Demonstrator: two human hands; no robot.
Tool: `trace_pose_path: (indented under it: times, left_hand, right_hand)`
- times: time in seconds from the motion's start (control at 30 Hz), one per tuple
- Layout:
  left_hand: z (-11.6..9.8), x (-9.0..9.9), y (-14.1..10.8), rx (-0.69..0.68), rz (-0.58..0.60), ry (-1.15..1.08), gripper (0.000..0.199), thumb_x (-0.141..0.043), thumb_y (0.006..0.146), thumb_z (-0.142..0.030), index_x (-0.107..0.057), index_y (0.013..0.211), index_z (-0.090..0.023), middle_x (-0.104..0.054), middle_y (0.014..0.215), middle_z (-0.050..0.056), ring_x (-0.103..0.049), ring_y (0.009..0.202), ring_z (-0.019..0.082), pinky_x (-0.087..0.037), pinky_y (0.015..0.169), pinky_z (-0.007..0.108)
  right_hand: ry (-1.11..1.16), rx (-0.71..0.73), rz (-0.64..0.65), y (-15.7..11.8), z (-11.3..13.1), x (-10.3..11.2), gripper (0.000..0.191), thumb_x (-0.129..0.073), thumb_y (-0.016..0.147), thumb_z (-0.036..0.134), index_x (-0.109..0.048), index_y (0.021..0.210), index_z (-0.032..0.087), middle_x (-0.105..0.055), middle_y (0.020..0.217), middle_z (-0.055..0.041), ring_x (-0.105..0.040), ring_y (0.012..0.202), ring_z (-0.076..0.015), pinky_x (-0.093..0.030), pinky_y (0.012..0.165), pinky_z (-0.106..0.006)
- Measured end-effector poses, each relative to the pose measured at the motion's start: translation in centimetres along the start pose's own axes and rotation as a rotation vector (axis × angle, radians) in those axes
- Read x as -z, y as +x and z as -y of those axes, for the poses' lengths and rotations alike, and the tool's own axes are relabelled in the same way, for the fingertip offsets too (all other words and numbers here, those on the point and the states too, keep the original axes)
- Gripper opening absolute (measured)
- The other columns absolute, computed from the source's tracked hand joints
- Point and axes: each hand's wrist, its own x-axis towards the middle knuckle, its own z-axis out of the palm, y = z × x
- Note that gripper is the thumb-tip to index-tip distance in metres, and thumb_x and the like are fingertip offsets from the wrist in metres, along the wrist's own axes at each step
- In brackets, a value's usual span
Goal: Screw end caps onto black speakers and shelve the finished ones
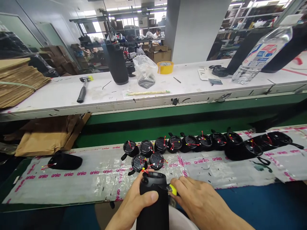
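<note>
At bottom centre, low against the person's body, a black cylindrical speaker body (153, 201) stands upright with red wires (145, 171) sticking out at its top rim. Left hand (134, 204) is wrapped around its side, thumb across the front, holding it. Right hand (203, 204) pinches a small yellow-tipped tool (173, 189) against the upper right edge of the speaker body; fingers closed on the tool.

Just beyond the hands, a clear plastic sheet (72, 182) printed with pink "anko" text covers the near desk (275, 207). On it, two round black end caps (148, 161) with red wires sit right behind the speaker body, and a longer row of end caps (189, 142) runs right along the far edge of the sheet. One black fabric-covered piece (64, 161) lies alone at left, well apart from the rest.

Behind, a green belt (168, 123), then a white desk (59, 92) carrying a hammer (82, 91), an upright black speaker (117, 65), a clear bag (145, 72), a yellow tape roll (165, 67) and a plastic water bottle (261, 54) lying tilted at right. Flat cardboard (16, 80) stacked far left.
</note>
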Motion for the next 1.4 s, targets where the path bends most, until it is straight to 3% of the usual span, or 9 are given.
trace_pose_path:
  times: [0.27, 0.43, 0.63, 0.97, 1.4]
  left_hand:
    - [0.7, 0.6, 0.3, 0.001, -0.01, 0.074, 0.078, -0.09, 0.072, -0.048, -0.058, 0.139, -0.022, -0.076, 0.126, 0.012, -0.067, 0.121, 0.039, -0.047, 0.106, 0.048]
    - [0.7, 0.5, 0.4, 0.013, 0.023, 0.067, 0.084, -0.088, 0.073, -0.05, -0.053, 0.145, -0.023, -0.074, 0.128, 0.012, -0.065, 0.123, 0.037, -0.046, 0.106, 0.047]
    - [0.4, 0.4, 0.5, 0.007, -0.011, 0.112, 0.081, -0.086, 0.073, -0.053, -0.055, 0.143, -0.024, -0.075, 0.121, 0.009, -0.066, 0.112, 0.032, -0.047, 0.103, 0.043]
    - [0.4, 0.2, 0.6, -0.004, -0.004, 0.139, 0.08, -0.086, 0.072, -0.055, -0.057, 0.14, -0.024, -0.074, 0.114, 0.008, -0.066, 0.105, 0.031, -0.048, 0.097, 0.041]
    - [0.3, 0.3, 1.3, -0.044, 0.051, 0.15, 0.071, -0.084, 0.074, -0.058, -0.063, 0.134, -0.024, -0.073, 0.123, 0.007, -0.061, 0.121, 0.036, -0.042, 0.107, 0.043]
  right_hand:
    - [0.005, 0.013, 0.008, -0.4, -0.4, -0.3, 0.022, -0.029, 0.109, 0.015, -0.049, 0.104, 0.023, -0.06, 0.074, 0.0025, -0.064, 0.058, -0.0186, -0.038, 0.05, -0.035]
    - [0.053, -0.005, 0.026, -0.7, -0.6, -0.3, 0.021, -0.029, 0.112, 0.021, -0.05, 0.107, 0.024, -0.061, 0.078, 0.0021, -0.066, 0.062, -0.0189, -0.041, 0.053, -0.035]
    - [0.044, 0.005, 0.003, -0.3, -0.9, 0.0, 0.021, -0.031, 0.107, 0.013, -0.048, 0.105, 0.024, -0.061, 0.075, 0.0031, -0.066, 0.059, -0.0187, -0.041, 0.052, -0.034]
    - [0.063, 0.034, 0.1, -0.6, -1.7, 0.0, 0.021, -0.045, 0.098, 0.007, -0.049, 0.108, 0.024, -0.062, 0.079, 0.0027, -0.066, 0.063, -0.0201, -0.043, 0.055, -0.034]
    - [0.157, 0.049, 0.035, -0.1, -2.3, 0.0, 0.029, -0.05, 0.086, 0.002, -0.049, 0.104, 0.025, -0.06, 0.079, 0.0038, -0.061, 0.064, -0.019, -0.041, 0.057, -0.032]
